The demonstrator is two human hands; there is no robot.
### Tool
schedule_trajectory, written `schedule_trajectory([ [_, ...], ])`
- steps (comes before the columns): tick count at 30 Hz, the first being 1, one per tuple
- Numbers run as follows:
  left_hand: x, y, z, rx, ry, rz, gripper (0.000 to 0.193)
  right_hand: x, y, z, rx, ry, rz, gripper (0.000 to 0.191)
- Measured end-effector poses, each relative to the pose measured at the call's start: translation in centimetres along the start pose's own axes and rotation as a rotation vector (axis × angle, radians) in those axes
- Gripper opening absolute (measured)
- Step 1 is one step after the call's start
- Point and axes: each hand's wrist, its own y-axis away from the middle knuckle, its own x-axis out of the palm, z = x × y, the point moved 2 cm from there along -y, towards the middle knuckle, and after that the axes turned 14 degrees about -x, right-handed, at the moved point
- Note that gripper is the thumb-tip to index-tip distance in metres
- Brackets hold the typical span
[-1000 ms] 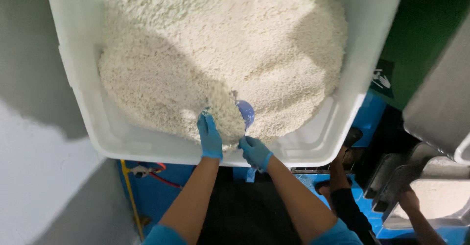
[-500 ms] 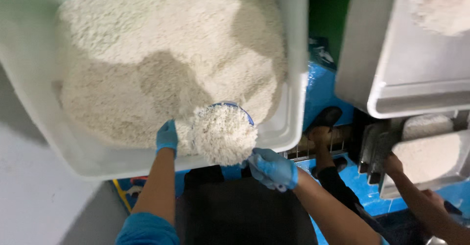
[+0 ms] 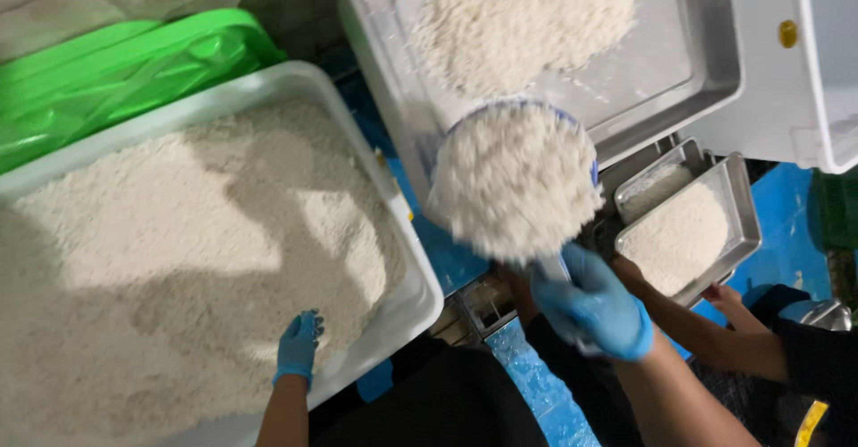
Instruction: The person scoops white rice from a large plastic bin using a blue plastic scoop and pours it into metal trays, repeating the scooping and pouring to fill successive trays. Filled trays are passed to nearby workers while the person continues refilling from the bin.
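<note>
Heaped rice scoop (image 3: 516, 179) above steel tray (image 3: 688, 71)

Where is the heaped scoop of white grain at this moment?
In the head view, the scoop sits right of centre, held up by the gloved right hand, between the big white tub on the left and the metal tray above it.

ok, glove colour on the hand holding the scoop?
Blue, on the right hand gripping the heaped scoop; head view.
</note>
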Motion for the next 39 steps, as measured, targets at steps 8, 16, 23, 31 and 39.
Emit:
schedule_trajectory([
  [8,5.0,-0.5,1.0,-0.052,-0.026,0.040,0.045,-11.5,-9.6,-1.8,-0.399,1.275,-0.435,0.040],
  [16,2.3,1.0,-0.4,0.247,-0.385,-0.271,0.054,-23.0,-14.0,-5.0,-0.161,1.621,-0.585,0.061],
  [23,-1.8,0.3,-0.2,0.111,-0.295,-0.249,0.059,-30.4,-18.5,-3.0,0.240,2.678,-0.041,0.050],
  [31,-10.4,-2.5,0.3,0.334,-0.155,-0.445,0.059,-8.1,-11.3,-5.5,-0.721,1.795,-0.693,0.043],
  [39,-24.6,-3.9,-1.4,0.242,-0.344,-0.826,0.085,20.7,-16.7,-23.5,-0.030,1.616,0.479,0.045],
])
